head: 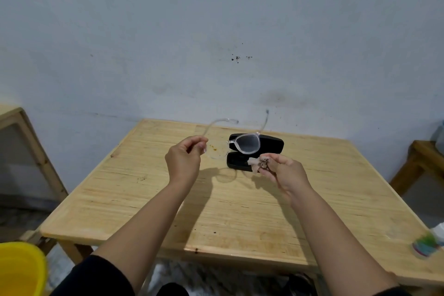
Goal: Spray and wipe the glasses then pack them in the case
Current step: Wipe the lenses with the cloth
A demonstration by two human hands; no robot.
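Observation:
Clear-framed glasses (245,143) hang in the air above the wooden table (144,199), arms unfolded and pointing away from me. My left hand (183,160) pinches the frame at its left end. My right hand (283,170) grips a crumpled, stained wiping cloth (255,163) just below and right of the right lens, apart from it. A black glasses case (271,145) lies open on the table behind the glasses, partly hidden by them and by the cloth.
A spray bottle (430,244) with a green label lies at the table's right edge. A yellow bucket (20,269) stands at bottom left. Wooden furniture flanks the table on both sides (422,161). A grey wall rises behind.

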